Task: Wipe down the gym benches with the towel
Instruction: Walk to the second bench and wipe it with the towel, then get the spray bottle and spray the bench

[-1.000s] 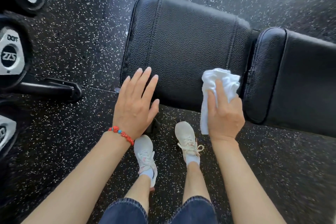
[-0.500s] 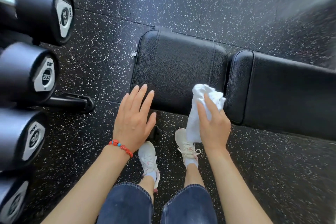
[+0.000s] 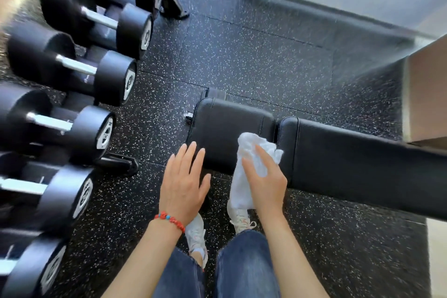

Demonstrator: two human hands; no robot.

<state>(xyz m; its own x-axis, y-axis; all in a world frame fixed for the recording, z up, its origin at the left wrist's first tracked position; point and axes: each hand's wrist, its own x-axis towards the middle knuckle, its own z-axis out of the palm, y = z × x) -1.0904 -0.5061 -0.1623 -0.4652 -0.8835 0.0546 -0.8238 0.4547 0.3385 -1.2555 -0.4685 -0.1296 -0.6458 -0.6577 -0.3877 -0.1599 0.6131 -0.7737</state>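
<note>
Our right hand (image 3: 263, 181) grips the towel (image 3: 251, 150) bunched at the seat pad (image 3: 225, 133), seemingly pressing its near edge; left hand (image 3: 183, 181) hovers spread, empty. We should flatten the towel and sweep overlapping passes toward the back pad (image 3: 350, 159).

view: pulled up and back | bench (image 3: 232, 128): smaller, farther | dumbbells (image 3: 79, 94): more now visible

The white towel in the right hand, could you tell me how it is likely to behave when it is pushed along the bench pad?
The white towel is probably floppy: it bunches under the right hand and its tail hangs below the seat pad. It looks light, held by the fingers alone. It should slide easily over the smooth black vinyl, likely bunching further.
</note>
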